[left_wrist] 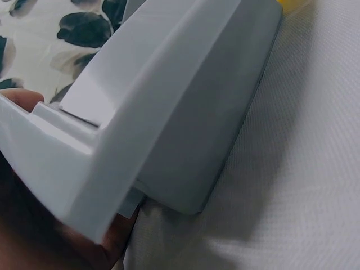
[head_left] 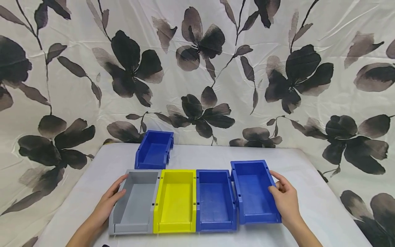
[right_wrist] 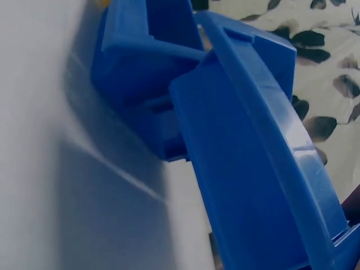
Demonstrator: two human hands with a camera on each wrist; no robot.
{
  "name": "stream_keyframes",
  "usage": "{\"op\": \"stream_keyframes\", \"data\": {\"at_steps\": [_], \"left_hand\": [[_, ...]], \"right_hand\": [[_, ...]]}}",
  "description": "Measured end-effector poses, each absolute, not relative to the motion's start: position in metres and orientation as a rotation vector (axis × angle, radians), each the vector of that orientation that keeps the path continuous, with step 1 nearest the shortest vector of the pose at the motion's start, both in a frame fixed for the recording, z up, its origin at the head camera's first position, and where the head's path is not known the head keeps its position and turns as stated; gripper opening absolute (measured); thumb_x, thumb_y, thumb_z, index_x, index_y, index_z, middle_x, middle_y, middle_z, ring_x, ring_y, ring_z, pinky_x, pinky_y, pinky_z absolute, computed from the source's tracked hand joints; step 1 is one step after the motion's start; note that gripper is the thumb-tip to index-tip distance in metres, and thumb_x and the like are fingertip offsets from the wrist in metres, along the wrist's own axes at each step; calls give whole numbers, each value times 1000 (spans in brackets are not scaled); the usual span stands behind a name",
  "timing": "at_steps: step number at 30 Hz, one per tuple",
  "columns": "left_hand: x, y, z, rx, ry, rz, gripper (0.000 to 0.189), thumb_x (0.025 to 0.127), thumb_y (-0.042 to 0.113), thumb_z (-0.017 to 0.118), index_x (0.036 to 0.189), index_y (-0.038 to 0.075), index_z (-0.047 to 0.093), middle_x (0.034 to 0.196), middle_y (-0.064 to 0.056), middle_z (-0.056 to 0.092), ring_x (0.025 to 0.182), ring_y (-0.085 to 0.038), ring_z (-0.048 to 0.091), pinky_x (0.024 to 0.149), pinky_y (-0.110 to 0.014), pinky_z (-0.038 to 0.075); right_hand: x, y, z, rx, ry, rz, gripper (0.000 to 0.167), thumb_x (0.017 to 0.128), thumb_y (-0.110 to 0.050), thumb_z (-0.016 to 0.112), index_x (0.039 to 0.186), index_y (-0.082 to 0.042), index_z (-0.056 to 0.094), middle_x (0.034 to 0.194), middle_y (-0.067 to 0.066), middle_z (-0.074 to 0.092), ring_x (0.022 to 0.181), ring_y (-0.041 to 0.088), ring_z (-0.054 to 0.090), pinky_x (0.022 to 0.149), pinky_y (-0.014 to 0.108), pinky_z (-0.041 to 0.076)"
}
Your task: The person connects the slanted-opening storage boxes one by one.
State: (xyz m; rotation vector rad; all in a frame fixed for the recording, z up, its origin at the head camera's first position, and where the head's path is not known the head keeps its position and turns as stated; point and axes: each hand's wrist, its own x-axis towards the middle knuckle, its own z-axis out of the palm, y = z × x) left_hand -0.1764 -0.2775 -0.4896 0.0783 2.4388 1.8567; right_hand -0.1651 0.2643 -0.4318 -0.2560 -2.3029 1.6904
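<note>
A grey bin (head_left: 139, 199), a yellow bin (head_left: 177, 200) and a blue bin (head_left: 215, 200) stand side by side in a row. My left hand (head_left: 106, 202) grips the grey bin by its left side, its thumb at the rim. At the right end my right hand (head_left: 286, 199) holds another blue bin (head_left: 254, 192) by its right wall. That bin is slightly tilted and stands a little higher than the row, close against the neighbouring blue bin. In the right wrist view the held blue bin (right_wrist: 242, 169) leans against the neighbouring blue bin (right_wrist: 135, 73); its underside is partly hidden.
One more blue bin (head_left: 155, 149) sits behind the grey bin, towards the back left. A white cloth covers the table (head_left: 203, 156). Behind it hangs a flower-patterned curtain (head_left: 247, 85).
</note>
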Motion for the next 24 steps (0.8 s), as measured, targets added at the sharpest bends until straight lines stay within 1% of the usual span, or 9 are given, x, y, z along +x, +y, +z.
{"op": "stream_keyframes", "data": {"at_steps": [4,9,12,19,24], "left_hand": [[-177,-276,-489,73,2430,1871,61,103,30,47,156,15,20,161,-17,1,143,-45,-6,108,-68,0],[-177,-276,-491,84,2426,1876,61,104,29,47,156,15,19,161,-18,0,143,-46,-7,108,-68,1],[-177,-277,-492,85,2420,1881,61,104,29,46,156,15,19,161,-18,0,143,-45,-6,107,-68,1],[-177,-276,-492,88,2408,1889,61,103,30,47,156,17,19,161,-17,1,143,-45,-7,108,-68,0],[-177,-275,-491,93,2402,1892,61,103,31,47,156,17,20,161,-16,1,143,-43,-7,108,-67,0]], "right_hand": [[-165,264,-430,-219,-2319,1686,45,89,3,55,132,-7,59,72,-4,36,61,7,33,51,24,29],[-165,267,-435,-278,-2328,1763,38,97,-6,52,135,-8,57,69,-6,35,55,6,31,47,24,29],[-166,268,-437,-280,-2333,1765,36,100,-11,51,135,-8,56,69,-5,35,54,6,30,46,24,29],[-168,268,-438,-269,-2333,1743,36,98,-7,52,133,-8,57,69,-5,37,56,6,32,48,23,30],[-166,269,-437,-285,-2326,1741,36,98,-11,55,133,-8,58,69,-6,39,58,7,34,49,24,30]]}}
